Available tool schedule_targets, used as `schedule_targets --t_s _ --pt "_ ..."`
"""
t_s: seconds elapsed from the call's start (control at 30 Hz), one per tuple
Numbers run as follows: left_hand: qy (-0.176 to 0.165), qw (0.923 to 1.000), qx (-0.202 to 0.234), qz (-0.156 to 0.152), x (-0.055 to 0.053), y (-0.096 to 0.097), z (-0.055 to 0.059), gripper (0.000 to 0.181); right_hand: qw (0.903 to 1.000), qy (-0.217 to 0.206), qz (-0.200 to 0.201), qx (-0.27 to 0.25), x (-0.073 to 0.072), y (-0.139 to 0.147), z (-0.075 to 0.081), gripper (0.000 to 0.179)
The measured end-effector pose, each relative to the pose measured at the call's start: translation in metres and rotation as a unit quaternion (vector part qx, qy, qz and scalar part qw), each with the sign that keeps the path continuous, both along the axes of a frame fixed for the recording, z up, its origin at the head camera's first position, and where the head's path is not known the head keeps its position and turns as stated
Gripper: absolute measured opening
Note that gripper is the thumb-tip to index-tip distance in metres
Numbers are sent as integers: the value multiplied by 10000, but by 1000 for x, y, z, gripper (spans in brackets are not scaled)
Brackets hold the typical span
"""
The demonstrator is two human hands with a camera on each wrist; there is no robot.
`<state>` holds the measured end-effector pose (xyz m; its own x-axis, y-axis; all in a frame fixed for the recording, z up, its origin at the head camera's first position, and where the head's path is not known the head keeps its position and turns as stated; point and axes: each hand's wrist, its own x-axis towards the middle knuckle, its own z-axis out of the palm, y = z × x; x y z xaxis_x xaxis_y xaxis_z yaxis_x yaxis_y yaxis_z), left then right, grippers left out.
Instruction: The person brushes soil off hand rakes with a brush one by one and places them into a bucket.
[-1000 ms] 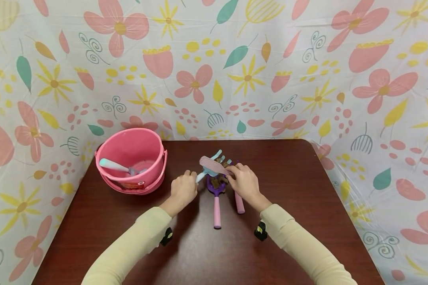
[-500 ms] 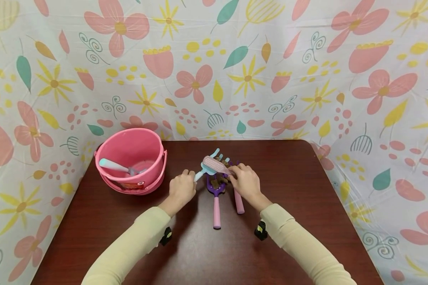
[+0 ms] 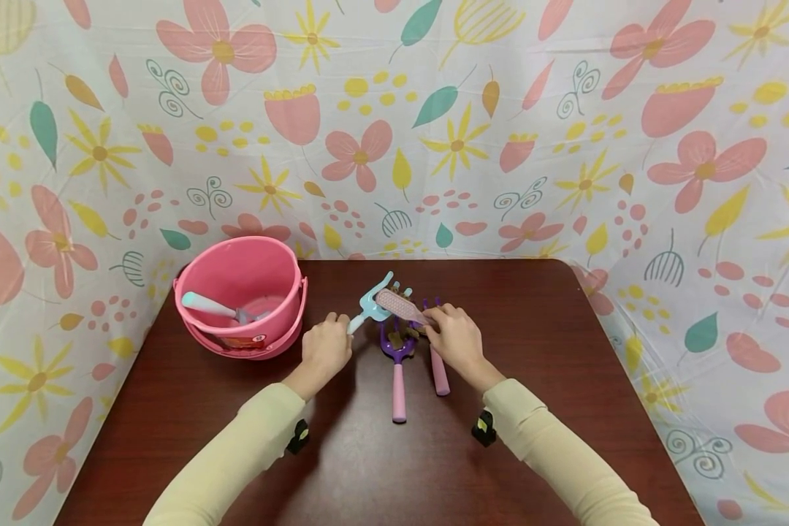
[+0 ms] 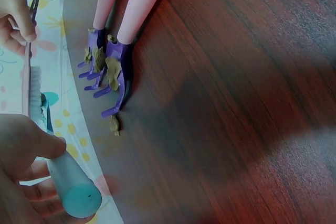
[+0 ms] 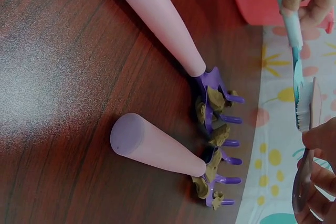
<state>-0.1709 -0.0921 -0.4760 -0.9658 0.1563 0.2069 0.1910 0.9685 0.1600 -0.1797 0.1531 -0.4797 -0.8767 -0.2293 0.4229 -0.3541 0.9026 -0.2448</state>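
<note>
My left hand (image 3: 327, 343) grips the white handle of a light-blue toy hand rake (image 3: 371, 305), its tines pointing away. A pink scrub brush (image 3: 397, 302) with white bristles is in my right hand (image 3: 456, 340), its bristles facing down against the rake head. In the right wrist view the bristles (image 5: 303, 109) meet the rake's blue head. Below lie two purple toy rakes with pink handles, one in the middle (image 3: 399, 391) and one beside it (image 3: 439, 374), partly under my right hand. Brown clay-like lumps (image 5: 215, 99) cling to their heads.
At the left of the table (image 3: 394, 475) stands a pink bucket (image 3: 243, 252), with a white-and-turquoise-handled tool (image 3: 210, 305) leaning inside. A loose brown lump (image 4: 115, 124) lies by the purple tines. A flowered cloth (image 3: 394, 146) hangs behind the table.
My left hand has drawn the light-blue rake left and slightly toward me. The brush has shifted a little right, then stayed nearly in place. The purple rakes and bucket stay put.
</note>
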Motion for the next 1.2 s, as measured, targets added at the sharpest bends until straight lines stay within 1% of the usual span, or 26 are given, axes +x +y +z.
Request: schedule_targets --t_s 0.43,0.53,0.7,0.83,1.03,1.2 --pt "22 9999 88 93 4 -12 5 18 9999 63 157 25 -1 0 -2 23" --pt "55 9999 49 94 3 -14 4 19 9999 34 147 72 0 0 -2 23" --pt "-2 9998 3 182 4 -19 4 19 10000 -19 71 51 1 2 -1 24" --pt "-27 9998 20 218 4 -23 4 19 10000 -26 -20 38 1 6 -2 24" --pt "-116 9996 45 264 3 -25 2 18 10000 -23 -27 -41 2 10 -4 23" --pt "-82 9995 114 274 3 -25 2 18 10000 -39 -80 -41 2 15 -6 24"
